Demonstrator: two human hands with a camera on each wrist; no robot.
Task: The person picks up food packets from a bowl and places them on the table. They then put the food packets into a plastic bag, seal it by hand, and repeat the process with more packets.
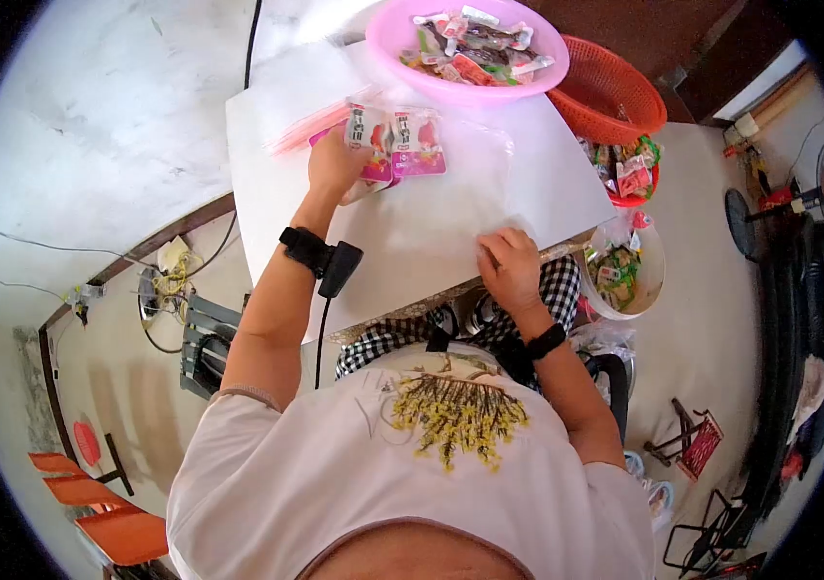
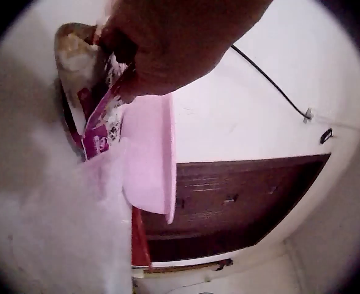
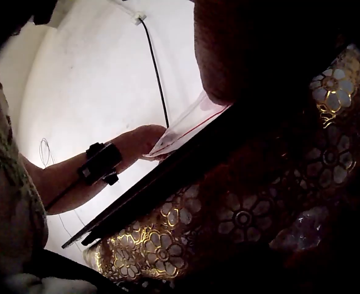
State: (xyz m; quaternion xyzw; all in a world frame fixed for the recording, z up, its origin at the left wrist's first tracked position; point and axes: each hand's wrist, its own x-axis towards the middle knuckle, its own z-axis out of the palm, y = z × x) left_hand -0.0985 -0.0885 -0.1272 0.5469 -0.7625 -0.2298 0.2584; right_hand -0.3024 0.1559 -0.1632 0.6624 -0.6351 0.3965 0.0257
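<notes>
My left hand (image 1: 336, 166) grips a white and purple printed snack pouch (image 1: 369, 129) above the white table. A second, similar pouch (image 1: 419, 143) lies close against it on the right. In the left wrist view the fingers pinch the edge of a purple and white pouch (image 2: 99, 138). Clear plastic (image 1: 479, 159) spreads on the tabletop right of the pouches. A clear bag with a red line (image 3: 189, 130) shows between the hands in the right wrist view. My right hand (image 1: 512, 271) rests at the table's near edge, fingers loosely bent; its underside is dark.
A pink basin (image 1: 383, 53) of wrapped snacks stands at the table's back, beside a red basket (image 1: 615, 82). Flat bags with red edges (image 1: 301, 130) lie left. Right of the table are a red container (image 1: 656, 184) and a white bucket (image 1: 658, 275), both holding packets.
</notes>
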